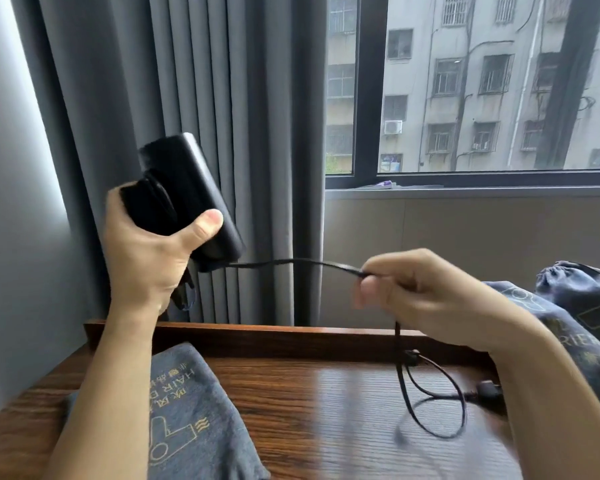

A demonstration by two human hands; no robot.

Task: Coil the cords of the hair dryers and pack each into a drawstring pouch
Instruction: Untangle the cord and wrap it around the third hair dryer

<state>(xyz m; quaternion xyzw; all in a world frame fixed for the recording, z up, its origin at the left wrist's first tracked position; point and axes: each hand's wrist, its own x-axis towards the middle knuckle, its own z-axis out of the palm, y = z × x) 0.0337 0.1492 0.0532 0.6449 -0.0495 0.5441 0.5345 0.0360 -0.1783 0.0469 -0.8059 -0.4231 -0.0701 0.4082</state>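
Note:
My left hand (146, 258) grips a black folded hair dryer (187, 199) and holds it up above the left side of the wooden table (312, 393). Its black cord (291, 262) runs rightward from the dryer's base to my right hand (426, 289), which pinches it between thumb and fingers. Below that hand the cord hangs down and loops on the tabletop, ending at a black plug (487, 393) partly hidden by my right forearm. A grey-blue drawstring pouch (191, 420) with a gold hair dryer print lies flat at the table's near left, under my left forearm.
More grey-blue pouches (579, 313) are stacked at the right edge, behind my right arm. A raised wooden rim (274, 336) runs along the table's back. Grey curtains (205, 81) hang behind, beside a window (465, 84).

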